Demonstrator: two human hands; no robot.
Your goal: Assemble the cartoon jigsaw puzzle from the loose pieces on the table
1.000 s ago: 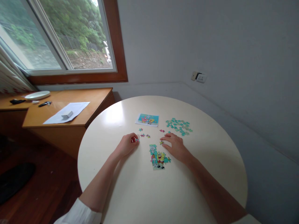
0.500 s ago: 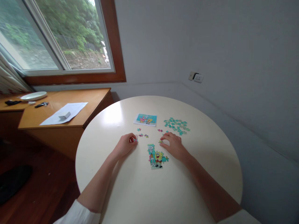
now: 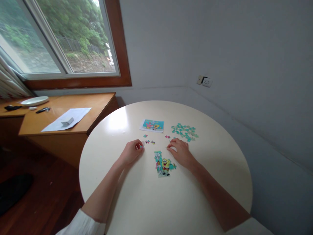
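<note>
My left hand (image 3: pixel 132 152) rests low over the table, its fingertips pinched on a small jigsaw piece (image 3: pixel 142 147) that is mostly covered. Opposite it, my right hand (image 3: pixel 181 152) is closed at thumb and index finger on another jigsaw piece (image 3: pixel 167 148), of which only a sliver shows. Between and nearer than the hands lies a partly joined puzzle (image 3: pixel 162 165) with a squid figure and a yellow sponge figure. Several loose pieces (image 3: pixel 147 141) lie beyond the left fingertips, and a pink one (image 3: pixel 167 136) lies just beyond the right hand.
A picture card (image 3: pixel 153 125) lies flat toward the back of the round white table (image 3: pixel 156 205). To its right spreads a heap of green pieces (image 3: pixel 185 131). A wooden desk (image 3: pixel 102 106) with paper (image 3: pixel 75 116) and a white plate (image 3: pixel 35 100) stands at the left.
My right thumb and index finger have come together on the jigsaw piece, which showed more clearly before. The left hand and joined puzzle stay put.
</note>
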